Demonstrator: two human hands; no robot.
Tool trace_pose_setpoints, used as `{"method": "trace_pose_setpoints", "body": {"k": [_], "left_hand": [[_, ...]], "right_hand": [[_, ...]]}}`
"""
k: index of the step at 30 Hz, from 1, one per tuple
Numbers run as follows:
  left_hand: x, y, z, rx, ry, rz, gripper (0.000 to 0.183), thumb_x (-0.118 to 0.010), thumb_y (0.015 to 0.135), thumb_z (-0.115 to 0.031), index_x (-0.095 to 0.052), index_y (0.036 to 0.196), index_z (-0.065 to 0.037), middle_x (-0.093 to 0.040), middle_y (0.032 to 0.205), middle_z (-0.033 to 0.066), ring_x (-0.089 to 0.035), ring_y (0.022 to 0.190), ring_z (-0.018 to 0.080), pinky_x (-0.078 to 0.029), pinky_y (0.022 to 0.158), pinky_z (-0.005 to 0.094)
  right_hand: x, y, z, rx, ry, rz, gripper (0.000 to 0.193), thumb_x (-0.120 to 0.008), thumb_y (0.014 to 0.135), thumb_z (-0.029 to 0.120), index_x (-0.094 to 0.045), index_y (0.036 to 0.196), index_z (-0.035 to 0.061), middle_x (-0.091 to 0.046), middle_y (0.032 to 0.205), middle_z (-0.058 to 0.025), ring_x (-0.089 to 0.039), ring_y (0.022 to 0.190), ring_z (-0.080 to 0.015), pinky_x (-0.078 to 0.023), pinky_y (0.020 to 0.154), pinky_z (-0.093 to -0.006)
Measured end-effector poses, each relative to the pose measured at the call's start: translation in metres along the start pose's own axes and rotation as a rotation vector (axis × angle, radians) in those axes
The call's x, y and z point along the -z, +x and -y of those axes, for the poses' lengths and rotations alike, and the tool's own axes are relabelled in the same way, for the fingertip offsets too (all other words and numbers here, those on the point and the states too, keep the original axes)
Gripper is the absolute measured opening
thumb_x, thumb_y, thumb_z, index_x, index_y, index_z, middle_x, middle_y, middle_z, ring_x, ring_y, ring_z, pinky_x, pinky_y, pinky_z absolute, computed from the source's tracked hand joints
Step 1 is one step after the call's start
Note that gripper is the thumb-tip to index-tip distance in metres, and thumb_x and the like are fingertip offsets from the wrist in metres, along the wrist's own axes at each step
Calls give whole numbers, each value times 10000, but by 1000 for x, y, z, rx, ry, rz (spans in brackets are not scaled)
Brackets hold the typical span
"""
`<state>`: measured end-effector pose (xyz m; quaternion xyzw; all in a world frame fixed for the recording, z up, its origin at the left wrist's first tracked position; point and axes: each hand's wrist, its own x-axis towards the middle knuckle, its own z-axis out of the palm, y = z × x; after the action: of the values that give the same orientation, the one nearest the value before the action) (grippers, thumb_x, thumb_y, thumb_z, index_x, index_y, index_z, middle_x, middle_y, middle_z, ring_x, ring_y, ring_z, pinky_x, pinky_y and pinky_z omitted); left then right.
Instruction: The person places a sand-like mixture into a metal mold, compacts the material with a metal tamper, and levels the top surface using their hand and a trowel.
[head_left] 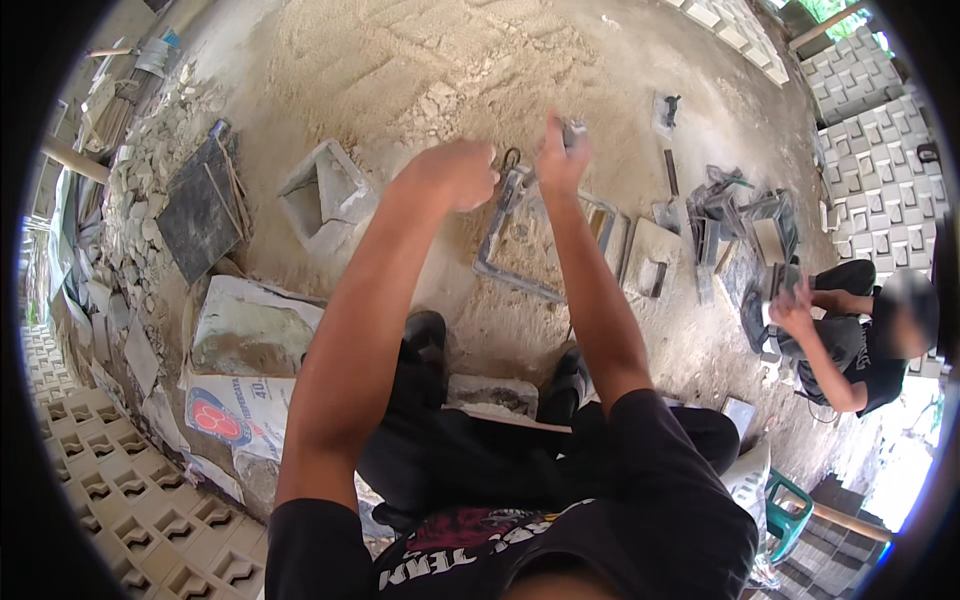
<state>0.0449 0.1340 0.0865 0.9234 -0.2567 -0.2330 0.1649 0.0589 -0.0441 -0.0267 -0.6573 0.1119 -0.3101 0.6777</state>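
My left hand (455, 174) is in the air just left of the metal mould's loop handle (511, 159). Its fingers are curled in and blurred, and whatever they may hold is hidden. To its right my right hand (563, 165) is closed around a small grey object (574, 134), with the thumb pointing up; I cannot make out its kind. Below both hands a rectangular metal mould frame (520, 286) lies on the dusty ground, with sandy material inside it. My right forearm crosses over part of the frame.
A sand heap (400, 65) spreads ahead. Left are a hollow block-shaped mould (326, 195), a dark board (200, 205) and a container of grey powder (250, 335). Right lie a flat plate (652, 255) and metal parts (722, 215). Another person (850, 340) sits at the right, near stacked blocks (880, 180).
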Motion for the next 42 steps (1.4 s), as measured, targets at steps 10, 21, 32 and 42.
{"method": "trace_pose_setpoints", "body": {"k": [10, 21, 32, 42], "left_hand": [[2, -5, 0, -36, -13, -4, 418, -537, 947, -296, -567, 1253, -13, -652, 1112, 229, -615, 1066, 372, -475, 925, 441], [0, -4, -3, -78, -18, -20, 465, -541, 946, -331, -546, 1293, -21, -625, 1207, 214, -593, 1131, 352, -461, 958, 428], [7, -8, -10, 13, -51, 80, 534, -519, 955, -388, -504, 1348, -27, -600, 1268, 198, -577, 1166, 342, -445, 984, 419], [-1, 0, -5, -16, -1, 76, 530, -521, 953, -407, -521, 1330, -34, -596, 1277, 190, -570, 1179, 337, -447, 990, 411]], "right_hand": [[1, 30, -2, -43, 50, -28, 378, -615, 943, 193, -489, 604, 83, -467, 530, 48, -407, 464, -49, -289, 416, -275], [13, 39, -10, -23, -88, -26, 441, -618, 950, 286, -455, 588, 96, -443, 525, 53, -376, 469, -51, -294, 424, -290], [39, 41, 45, 90, -143, -154, 499, -545, 987, 392, -417, 620, 80, -387, 548, 47, -358, 528, -58, -289, 464, -302], [54, 28, 49, 32, -137, -187, 513, -529, 983, 426, -503, 659, 29, -453, 559, 30, -423, 545, -79, -315, 493, -295]]}}
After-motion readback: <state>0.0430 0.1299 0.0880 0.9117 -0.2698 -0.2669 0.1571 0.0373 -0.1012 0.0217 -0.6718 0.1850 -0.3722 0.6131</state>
